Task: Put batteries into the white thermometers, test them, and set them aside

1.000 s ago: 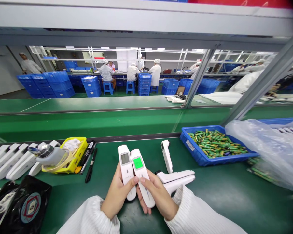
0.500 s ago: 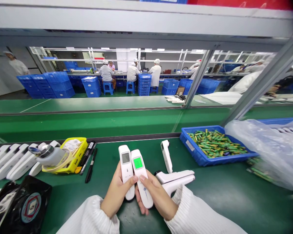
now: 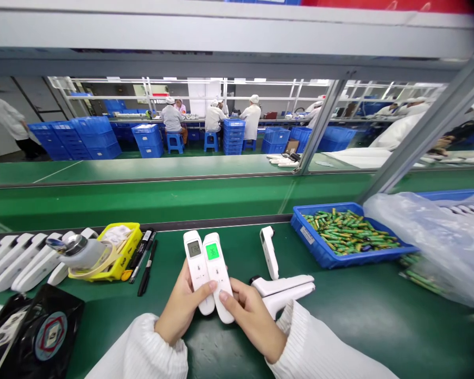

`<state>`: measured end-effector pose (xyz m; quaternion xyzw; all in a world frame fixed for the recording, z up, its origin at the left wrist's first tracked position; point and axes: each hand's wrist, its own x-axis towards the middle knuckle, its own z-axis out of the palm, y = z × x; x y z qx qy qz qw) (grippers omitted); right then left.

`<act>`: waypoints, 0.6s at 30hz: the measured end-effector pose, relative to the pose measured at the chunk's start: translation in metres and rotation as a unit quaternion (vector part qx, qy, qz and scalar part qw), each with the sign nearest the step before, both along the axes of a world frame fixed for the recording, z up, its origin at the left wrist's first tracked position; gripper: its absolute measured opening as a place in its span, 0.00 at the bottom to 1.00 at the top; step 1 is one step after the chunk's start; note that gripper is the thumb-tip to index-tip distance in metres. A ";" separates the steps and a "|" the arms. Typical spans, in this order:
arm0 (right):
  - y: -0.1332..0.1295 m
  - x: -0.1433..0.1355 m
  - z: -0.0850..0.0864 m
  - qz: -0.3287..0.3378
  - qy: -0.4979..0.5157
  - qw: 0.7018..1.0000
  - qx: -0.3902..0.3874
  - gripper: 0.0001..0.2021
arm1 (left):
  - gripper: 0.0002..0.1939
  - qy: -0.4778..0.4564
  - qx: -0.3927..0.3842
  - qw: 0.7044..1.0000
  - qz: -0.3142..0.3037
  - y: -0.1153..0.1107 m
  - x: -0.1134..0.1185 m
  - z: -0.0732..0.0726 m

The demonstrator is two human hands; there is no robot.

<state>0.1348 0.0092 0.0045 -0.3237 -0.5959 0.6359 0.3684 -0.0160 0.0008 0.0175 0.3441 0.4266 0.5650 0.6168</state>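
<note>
My left hand [image 3: 179, 310] grips a white infrared thermometer [image 3: 196, 268] whose small display is grey with digits. My right hand [image 3: 253, 318] grips a second white thermometer [image 3: 217, 273] with a lit green display. Both are held upright, side by side and touching, above the green bench [image 3: 359, 316]. Each thumb rests on the front of its device. Just right of my right hand lie two more white thermometers [image 3: 284, 289], and another [image 3: 269, 252] lies behind them.
A row of white thermometers [image 3: 19, 258] lies at the left by a yellow tray [image 3: 120, 255] with tape, a metal-capped bottle and pens [image 3: 144, 258]. A blue bin of green batteries [image 3: 347, 237] and a plastic bag [image 3: 438, 242] sit right. Black item [image 3: 31, 326] bottom left. Workers sit beyond the conveyor.
Both hands have shifted the two thermometers slightly left and farther away. The left display now shows digits. A person in the far left background has walked leftward.
</note>
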 end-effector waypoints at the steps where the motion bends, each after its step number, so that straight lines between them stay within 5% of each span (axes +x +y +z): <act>1: 0.000 0.000 0.000 -0.001 0.005 1.000 -0.004 0.17 | 0.30 0.000 0.001 1.000 -0.008 0.000 0.000 0.000; 8: 0.001 0.001 -0.006 -0.028 -0.046 0.999 0.000 0.22 | 0.40 -0.038 0.006 0.999 -0.013 -0.003 0.000 0.002; 18: 0.001 -0.003 -0.004 0.013 0.018 0.999 -0.036 0.23 | 0.42 -0.038 0.031 0.999 -0.018 -0.005 0.001 0.003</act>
